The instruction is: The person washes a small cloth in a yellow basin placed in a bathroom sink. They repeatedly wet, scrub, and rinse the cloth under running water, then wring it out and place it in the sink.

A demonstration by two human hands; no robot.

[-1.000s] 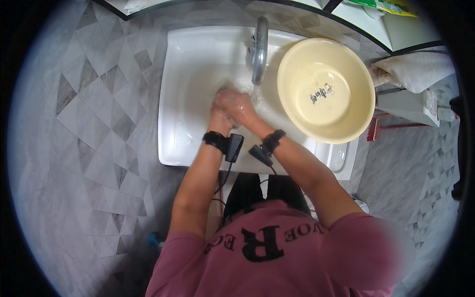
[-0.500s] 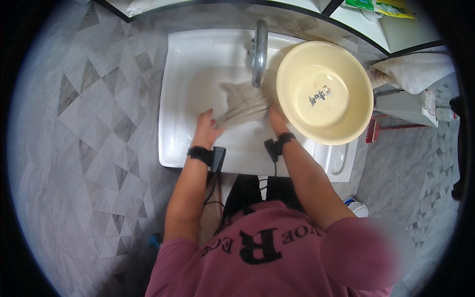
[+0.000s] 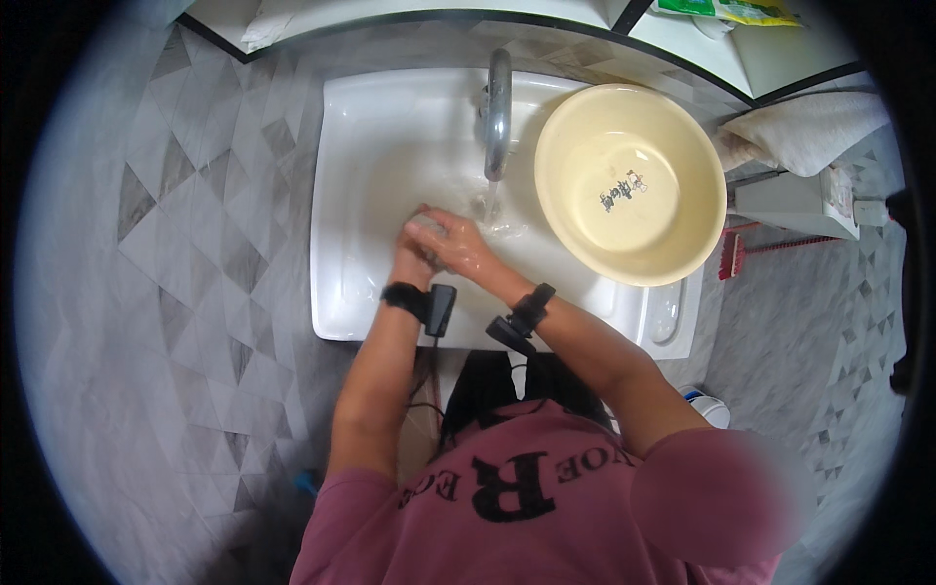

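Over the white sink [image 3: 351, 283], my two hands are pressed together around a wet greyish cloth [image 3: 425, 223]. Only a small bunched part of it shows at the fingers; the rest is hidden in the grip. My left hand [image 3: 413, 255] is closed on the cloth from the left side and partly covered. Across it lies my right hand [image 3: 464, 248], wet and closed over the same bundle. Just to the right of them, water [image 3: 491, 200] runs from the curved metal faucet [image 3: 498, 117] into the sink.
A cream plastic basin [image 3: 558, 185] rests on the sink's right side. A black-edged shelf [image 3: 390, 21] runs along the back. At the right hang a pale towel [image 3: 809, 132] and, lower, a red brush [image 3: 731, 255]. A white bucket [image 3: 710, 411] stands on the floor.
The cloth was spread out between my parted hands under the faucet. Now it is bunched up, and my right hand has moved left to meet my left hand. Running water is now visible.
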